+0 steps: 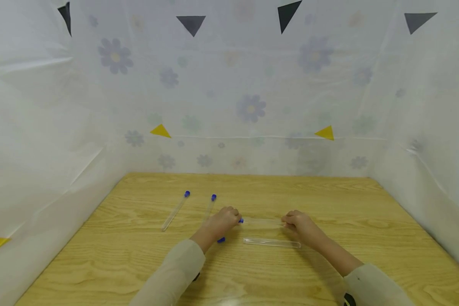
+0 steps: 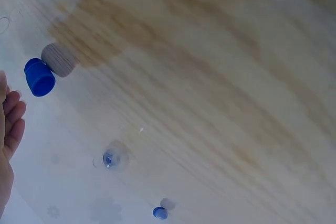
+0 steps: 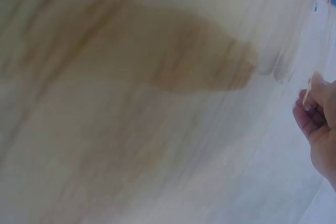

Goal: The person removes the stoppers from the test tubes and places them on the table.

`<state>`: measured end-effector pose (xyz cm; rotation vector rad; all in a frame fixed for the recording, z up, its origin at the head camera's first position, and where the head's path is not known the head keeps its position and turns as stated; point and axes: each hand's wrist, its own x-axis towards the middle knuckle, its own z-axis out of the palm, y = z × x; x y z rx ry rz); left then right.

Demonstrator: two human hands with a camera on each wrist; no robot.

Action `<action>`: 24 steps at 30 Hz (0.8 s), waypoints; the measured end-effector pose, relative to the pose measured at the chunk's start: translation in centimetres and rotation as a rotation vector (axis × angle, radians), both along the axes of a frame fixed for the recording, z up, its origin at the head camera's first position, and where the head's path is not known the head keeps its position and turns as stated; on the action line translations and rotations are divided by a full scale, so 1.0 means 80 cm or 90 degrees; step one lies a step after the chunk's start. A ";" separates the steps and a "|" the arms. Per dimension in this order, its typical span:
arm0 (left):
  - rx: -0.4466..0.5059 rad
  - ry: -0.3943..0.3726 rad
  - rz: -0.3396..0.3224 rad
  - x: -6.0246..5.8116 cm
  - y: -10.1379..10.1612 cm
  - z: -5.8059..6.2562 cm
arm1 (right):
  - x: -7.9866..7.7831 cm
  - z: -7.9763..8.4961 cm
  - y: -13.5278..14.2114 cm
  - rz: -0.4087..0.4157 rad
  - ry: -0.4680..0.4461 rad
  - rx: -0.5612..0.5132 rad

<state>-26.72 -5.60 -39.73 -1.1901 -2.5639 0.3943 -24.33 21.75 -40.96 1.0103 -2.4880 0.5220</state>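
Between the two hands a clear test tube (image 1: 262, 221) lies sideways, a blue cap (image 1: 241, 220) at its left end. My left hand (image 1: 222, 220) pinches that capped end; its fingers partly hide the cap. With thumb and fingertips, my right hand (image 1: 300, 226) grips the tube's other end, also visible in the right wrist view, where the right hand (image 3: 321, 127) is at the edge. Nearer the body, an uncapped test tube (image 1: 271, 242) lies on the table. A loose blue cap (image 1: 221, 240) sits below the left hand and shows large in the left wrist view.
To the left, a capped test tube (image 1: 174, 212) lies slanted on the wooden table (image 1: 111, 259). Another capped tube (image 1: 210, 207) is partly hidden behind the left hand. White patterned sheeting (image 1: 229, 85) encloses the back and both sides.
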 end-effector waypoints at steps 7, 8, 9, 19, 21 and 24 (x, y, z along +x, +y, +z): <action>0.103 -0.048 0.013 -0.002 0.002 -0.003 | -0.006 -0.007 0.003 0.013 0.043 -0.024; 0.119 -0.054 0.015 -0.002 0.002 -0.004 | -0.005 -0.006 0.002 0.005 0.036 -0.024; 0.134 -0.060 0.017 -0.003 0.002 -0.005 | -0.005 -0.006 0.001 -0.005 0.026 -0.022; 0.210 -0.093 0.028 -0.006 0.002 -0.012 | 0.001 0.002 -0.005 -0.054 -0.026 0.004; 0.221 -0.099 0.034 -0.006 0.002 -0.012 | 0.001 0.003 -0.004 -0.055 -0.026 0.005; 0.243 -0.108 0.039 -0.006 0.002 -0.013 | 0.001 0.004 -0.005 -0.060 -0.026 0.006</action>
